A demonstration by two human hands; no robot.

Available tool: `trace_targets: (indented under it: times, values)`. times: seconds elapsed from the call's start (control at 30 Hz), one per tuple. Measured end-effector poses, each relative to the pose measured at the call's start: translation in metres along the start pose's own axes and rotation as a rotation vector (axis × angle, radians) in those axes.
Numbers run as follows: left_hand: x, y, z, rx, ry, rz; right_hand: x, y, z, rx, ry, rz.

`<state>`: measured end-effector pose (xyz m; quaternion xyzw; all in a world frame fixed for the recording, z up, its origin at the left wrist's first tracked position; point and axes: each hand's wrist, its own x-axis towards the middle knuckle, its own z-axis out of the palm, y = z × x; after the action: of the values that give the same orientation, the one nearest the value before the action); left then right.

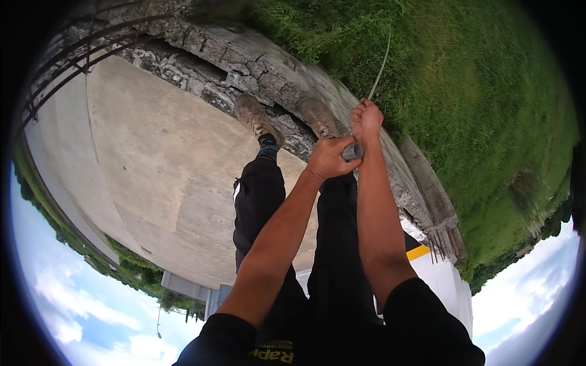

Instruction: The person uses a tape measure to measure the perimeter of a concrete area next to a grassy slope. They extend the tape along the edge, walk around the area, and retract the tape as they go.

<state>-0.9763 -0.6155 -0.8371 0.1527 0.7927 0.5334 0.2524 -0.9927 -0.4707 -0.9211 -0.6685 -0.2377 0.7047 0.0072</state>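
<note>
My left hand (329, 160) is wrapped round a short grey pipe (352, 152), whose round open end faces up toward me. Just ahead of it, my right hand (367, 119) is closed, fingers curled in, at the near end of a thin pale cord (384, 61). The cord runs from those fingers out over the grass in a gentle curve, and its far end is lost near the top of the view. My right wrist passes close beside the pipe. Whether the cord joins the pipe cannot be seen.
My brown shoes (257, 116) stand on a broken concrete ledge (244, 70) with a dark crack. A concrete slab (152, 140) spreads to the left, with bent rebar (79, 52) at its far corner. Tall grass (476, 104) lies right of the edge; rebar stubs (441, 244) stick out nearby.
</note>
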Motion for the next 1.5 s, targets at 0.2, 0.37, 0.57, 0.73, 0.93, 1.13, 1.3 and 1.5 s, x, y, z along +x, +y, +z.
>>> trace_targets:
  times: [0.2,0.37,0.57,0.73,0.93,1.13,1.3,1.5]
  values:
    - [-0.036,-0.02,0.011,0.004,-0.098,-0.174,0.013,0.037,-0.029,-0.085,0.097,0.268]
    - [-0.006,0.005,0.009,0.01,-0.015,0.022,0.003,-0.006,-0.008,-0.052,0.081,0.134]
    - [-0.038,-0.032,-0.024,0.069,-0.319,-0.006,-0.015,0.042,-0.028,0.107,0.135,0.142]
    - [-0.02,0.004,-0.003,-0.054,-0.088,-0.302,0.019,0.03,-0.054,0.092,0.16,0.329]
    - [0.002,0.008,-0.014,0.045,-0.232,0.066,-0.011,-0.021,-0.026,0.223,0.174,0.103]
    - [-0.036,0.005,-0.013,-0.052,-0.269,-0.131,-0.039,0.006,-0.031,0.034,0.121,0.005]
    - [-0.03,0.039,0.007,-0.05,-0.156,-0.585,-0.015,0.008,-0.039,-0.055,0.085,0.122]
    - [-0.03,0.03,0.012,0.018,-0.059,-0.379,0.008,0.015,-0.025,-0.205,0.041,0.264]
